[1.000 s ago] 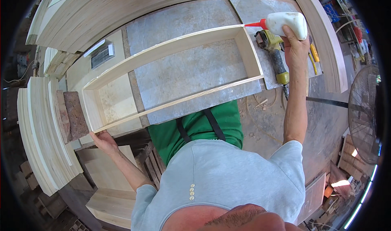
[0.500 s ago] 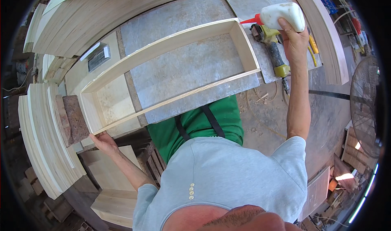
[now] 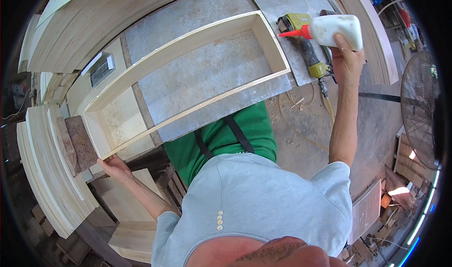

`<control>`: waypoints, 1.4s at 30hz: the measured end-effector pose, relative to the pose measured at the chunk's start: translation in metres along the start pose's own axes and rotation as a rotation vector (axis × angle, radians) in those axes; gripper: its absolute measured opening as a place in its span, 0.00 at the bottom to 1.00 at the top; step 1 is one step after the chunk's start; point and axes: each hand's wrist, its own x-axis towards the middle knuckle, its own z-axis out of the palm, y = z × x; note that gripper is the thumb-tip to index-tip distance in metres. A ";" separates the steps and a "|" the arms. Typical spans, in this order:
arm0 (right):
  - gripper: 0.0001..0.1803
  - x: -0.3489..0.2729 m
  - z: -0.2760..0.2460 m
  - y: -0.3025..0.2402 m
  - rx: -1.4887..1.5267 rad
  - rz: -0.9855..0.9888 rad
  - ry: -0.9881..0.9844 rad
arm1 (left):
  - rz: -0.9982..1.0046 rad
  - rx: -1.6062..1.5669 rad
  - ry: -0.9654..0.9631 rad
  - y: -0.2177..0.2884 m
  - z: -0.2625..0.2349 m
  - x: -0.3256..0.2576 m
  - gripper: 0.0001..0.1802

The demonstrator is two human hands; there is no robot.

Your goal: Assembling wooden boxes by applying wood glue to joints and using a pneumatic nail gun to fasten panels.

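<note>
A long rectangular wooden frame lies on the workbench, its right end open to the grey board beneath. My left hand grips the frame's near left corner, thumb and fingers at the edge. In my right hand is a white glue bottle with a red nozzle, held tilted on its side. The nozzle tip points left, a little apart from the frame's far right corner. Below the bottle lies a yellow-green nail gun with a black grip and an air hose.
Long boards are stacked at the far left, and more stand at the left and right. A reddish brick touches the frame's left end. A caged fan stands at the right.
My right hand has drawn the glue bottle right and slightly down, so its nozzle has left the frame's far right corner. My left hand stays at the near left corner.
</note>
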 end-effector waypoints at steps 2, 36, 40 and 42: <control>0.23 0.000 0.001 0.002 -0.015 0.037 -0.041 | 0.010 0.004 -0.009 0.001 0.001 0.000 0.24; 0.36 -0.101 0.353 0.014 0.443 0.379 -1.026 | -0.109 0.160 -0.174 0.021 -0.007 -0.010 0.31; 0.33 -0.134 0.430 0.027 0.422 0.376 -1.246 | -0.147 0.071 -0.203 0.025 -0.005 -0.011 0.32; 0.34 -0.148 0.446 0.035 0.397 0.440 -1.255 | -0.173 0.048 -0.216 0.022 -0.008 -0.010 0.32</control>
